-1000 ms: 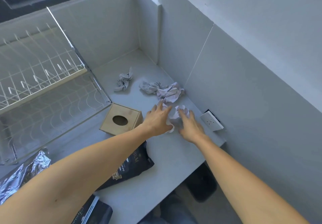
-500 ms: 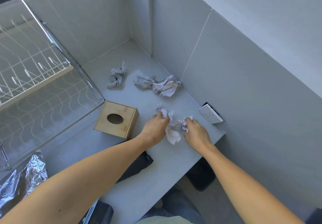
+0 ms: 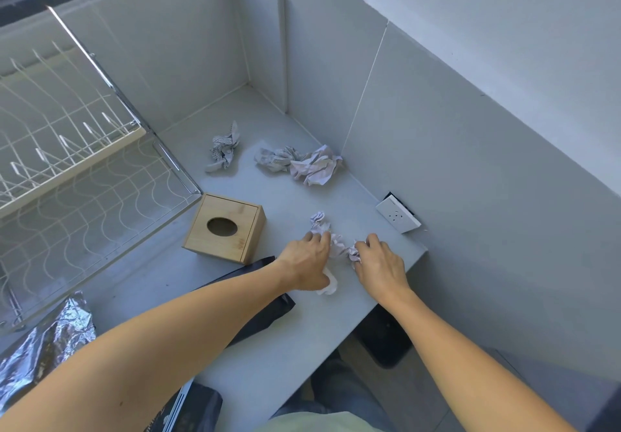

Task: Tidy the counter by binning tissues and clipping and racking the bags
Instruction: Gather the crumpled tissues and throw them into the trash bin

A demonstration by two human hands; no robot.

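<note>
1. Grey counter (image 3: 302, 337) runs into a tiled corner, and both hands work near its outer edge, close to a white socket plate (image 3: 398, 214) just beyond the right hand (image 3: 381, 265)
2. Between the two hands lies a crumpled tissue (image 3: 337, 245); the left hand (image 3: 307, 268) has its fingers curled down on one end and the right hand pinches the other, so the tissue is clamped from both sides, probably to gather it into one wad for binning
3. Two more crumpled tissues sit well beyond the fingertips: a small one (image 3: 223, 149) and a larger heap (image 3: 304, 164) by the wall
4. Just left of the left hand stands a wooden tissue box (image 3: 225, 228); its oval hole shows only dark, so its contents cannot be told
5. A black bag (image 3: 265, 304) lies partly under the left forearm, a foil bag (image 3: 43, 347) further left, both unclipped
6. Beyond the box, a wire dish rack (image 3: 67, 169) holds nothing visible
7. Below the right forearm, off the counter's edge, a dark shape (image 3: 386, 337) may be the bin
</note>
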